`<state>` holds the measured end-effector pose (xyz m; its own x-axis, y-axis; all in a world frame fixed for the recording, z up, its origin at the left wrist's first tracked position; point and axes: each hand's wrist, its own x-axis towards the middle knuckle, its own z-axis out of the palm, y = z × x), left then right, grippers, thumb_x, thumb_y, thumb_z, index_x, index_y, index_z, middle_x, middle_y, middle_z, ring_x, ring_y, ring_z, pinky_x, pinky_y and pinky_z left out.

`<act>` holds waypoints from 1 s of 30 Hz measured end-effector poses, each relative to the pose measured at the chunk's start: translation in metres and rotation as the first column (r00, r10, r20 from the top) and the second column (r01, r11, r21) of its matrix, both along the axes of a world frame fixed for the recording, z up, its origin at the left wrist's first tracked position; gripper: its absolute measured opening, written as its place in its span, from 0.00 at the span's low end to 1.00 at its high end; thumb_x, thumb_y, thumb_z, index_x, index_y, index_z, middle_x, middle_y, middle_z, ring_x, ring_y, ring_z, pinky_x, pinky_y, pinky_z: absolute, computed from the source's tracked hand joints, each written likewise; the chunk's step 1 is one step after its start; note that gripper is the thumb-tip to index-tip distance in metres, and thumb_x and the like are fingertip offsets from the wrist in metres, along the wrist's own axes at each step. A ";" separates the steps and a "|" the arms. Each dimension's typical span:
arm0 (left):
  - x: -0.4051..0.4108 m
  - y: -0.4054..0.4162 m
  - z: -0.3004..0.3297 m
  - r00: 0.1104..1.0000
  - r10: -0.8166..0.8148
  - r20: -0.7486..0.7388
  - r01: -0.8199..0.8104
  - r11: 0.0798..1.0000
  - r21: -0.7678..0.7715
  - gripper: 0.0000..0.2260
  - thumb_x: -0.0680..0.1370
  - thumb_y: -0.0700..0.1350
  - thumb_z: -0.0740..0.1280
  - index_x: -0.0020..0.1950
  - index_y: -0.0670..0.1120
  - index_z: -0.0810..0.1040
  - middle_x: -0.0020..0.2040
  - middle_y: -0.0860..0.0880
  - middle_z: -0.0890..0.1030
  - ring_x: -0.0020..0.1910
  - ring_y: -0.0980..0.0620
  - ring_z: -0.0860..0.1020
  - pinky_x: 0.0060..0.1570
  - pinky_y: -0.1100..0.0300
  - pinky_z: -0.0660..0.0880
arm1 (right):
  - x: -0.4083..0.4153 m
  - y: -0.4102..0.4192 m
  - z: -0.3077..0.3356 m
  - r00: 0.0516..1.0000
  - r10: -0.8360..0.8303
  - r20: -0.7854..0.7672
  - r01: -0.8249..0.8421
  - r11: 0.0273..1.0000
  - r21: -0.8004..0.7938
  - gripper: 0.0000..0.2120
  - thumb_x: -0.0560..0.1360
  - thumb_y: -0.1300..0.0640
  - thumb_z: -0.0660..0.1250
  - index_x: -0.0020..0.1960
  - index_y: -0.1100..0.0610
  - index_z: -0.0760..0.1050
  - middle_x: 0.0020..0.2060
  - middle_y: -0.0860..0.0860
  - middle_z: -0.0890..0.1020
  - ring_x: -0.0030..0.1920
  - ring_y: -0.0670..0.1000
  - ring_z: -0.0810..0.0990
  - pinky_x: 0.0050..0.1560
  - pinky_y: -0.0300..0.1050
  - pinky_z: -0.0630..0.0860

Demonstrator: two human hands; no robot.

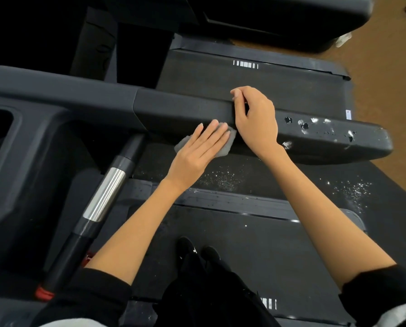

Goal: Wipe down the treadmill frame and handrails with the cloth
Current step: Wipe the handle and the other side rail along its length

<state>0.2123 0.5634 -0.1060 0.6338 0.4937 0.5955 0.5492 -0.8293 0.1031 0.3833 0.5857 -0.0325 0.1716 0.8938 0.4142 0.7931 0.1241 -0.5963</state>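
The left hand [197, 147] lies flat, fingers straight, pressing the grey cloth [222, 151] against the handrail [173, 107]. Just beside it, the right hand [256, 119] curls over the rail. White marks [315, 121] beyond the right hand suggest much is left. The cloth is mostly covered.

Left hand [200, 148], fingers straight, presses a small grey fabric cloth [223, 151] flat against the near face of the long black moulded treadmill handrail [173, 107]. Right hand [256, 116] curls over the rail's top, just beside it. White chips [315, 120] mark the rail's right end. The dark treadmill belt [291, 256] lies below.
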 end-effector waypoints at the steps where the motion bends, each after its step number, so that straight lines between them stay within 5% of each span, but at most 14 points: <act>1: -0.004 -0.004 -0.004 1.000 -0.030 -0.008 0.030 0.999 -0.038 0.25 0.78 0.30 0.62 0.73 0.40 0.61 0.72 0.42 0.65 0.76 0.48 0.55 0.75 0.49 0.55 | 0.000 0.000 0.000 1.000 0.003 0.002 -0.003 1.000 0.004 0.12 0.82 0.59 0.58 0.50 0.62 0.79 0.40 0.52 0.82 0.41 0.49 0.80 0.46 0.40 0.74; 6: -0.013 -0.025 -0.001 0.994 -0.105 0.035 0.110 0.969 -0.223 0.16 0.79 0.31 0.60 0.67 0.34 0.70 0.68 0.38 0.71 0.70 0.40 0.66 0.72 0.45 0.61 | 0.001 0.000 0.000 1.000 0.009 -0.008 -0.009 1.000 -0.008 0.13 0.82 0.59 0.58 0.50 0.63 0.80 0.41 0.52 0.83 0.42 0.50 0.80 0.46 0.37 0.72; 9: -0.009 -0.020 0.036 0.934 0.110 0.340 0.007 0.946 -0.325 0.16 0.77 0.27 0.61 0.64 0.30 0.71 0.64 0.36 0.73 0.68 0.40 0.69 0.70 0.41 0.62 | 0.002 0.000 0.000 1.000 0.009 -0.027 -0.010 0.999 -0.032 0.13 0.82 0.59 0.57 0.50 0.63 0.79 0.41 0.52 0.82 0.42 0.51 0.79 0.46 0.38 0.71; 12: -0.011 0.008 0.073 0.780 0.326 0.534 -0.157 0.929 -0.336 0.15 0.82 0.38 0.54 0.65 0.32 0.70 0.65 0.42 0.74 0.67 0.49 0.69 0.70 0.42 0.62 | 0.002 0.000 0.001 0.999 0.010 -0.038 -0.012 0.999 -0.053 0.13 0.82 0.58 0.57 0.51 0.63 0.79 0.42 0.52 0.82 0.43 0.50 0.79 0.46 0.35 0.69; 16: -0.005 0.047 0.086 0.809 0.523 0.269 -0.355 0.799 -0.486 0.14 0.83 0.45 0.54 0.56 0.40 0.76 0.47 0.49 0.79 0.52 0.50 0.76 0.68 0.50 0.65 | 0.002 -0.001 0.002 0.998 0.005 -0.058 -0.008 0.998 -0.065 0.13 0.82 0.58 0.57 0.52 0.62 0.79 0.44 0.52 0.83 0.45 0.49 0.80 0.47 0.33 0.68; 19: 0.015 0.048 0.081 0.854 0.496 0.156 -0.430 0.843 -0.324 0.13 0.82 0.42 0.56 0.43 0.40 0.76 0.35 0.48 0.76 0.36 0.45 0.76 0.47 0.53 0.71 | 0.000 -0.002 0.003 0.995 -0.004 -0.096 -0.002 0.998 -0.057 0.14 0.82 0.58 0.56 0.57 0.63 0.78 0.48 0.52 0.83 0.50 0.50 0.80 0.53 0.39 0.73; 22: 0.035 0.045 0.081 0.871 0.476 0.116 -0.422 0.850 -0.315 0.15 0.82 0.45 0.55 0.43 0.41 0.77 0.36 0.46 0.79 0.37 0.47 0.76 0.41 0.55 0.70 | -0.001 -0.003 0.006 0.983 -0.012 -0.181 0.008 1.000 -0.024 0.14 0.82 0.58 0.55 0.61 0.63 0.75 0.52 0.53 0.81 0.55 0.51 0.79 0.58 0.47 0.74; 26: 0.062 0.035 0.083 0.901 0.415 0.124 -0.346 0.862 -0.371 0.14 0.82 0.45 0.56 0.45 0.40 0.78 0.39 0.45 0.80 0.40 0.46 0.77 0.40 0.55 0.71 | 0.003 -0.002 0.012 0.957 0.006 -0.291 0.006 0.999 0.038 0.14 0.83 0.61 0.56 0.63 0.64 0.74 0.52 0.53 0.79 0.52 0.44 0.77 0.56 0.35 0.71; 30: 0.092 0.020 0.091 0.923 0.325 0.207 -0.143 0.788 -0.598 0.08 0.80 0.41 0.60 0.50 0.40 0.78 0.44 0.44 0.81 0.49 0.44 0.78 0.56 0.51 0.73 | 0.008 -0.007 0.022 0.940 -0.007 -0.340 0.035 0.996 0.076 0.13 0.83 0.62 0.56 0.63 0.63 0.74 0.54 0.51 0.78 0.55 0.44 0.76 0.58 0.36 0.70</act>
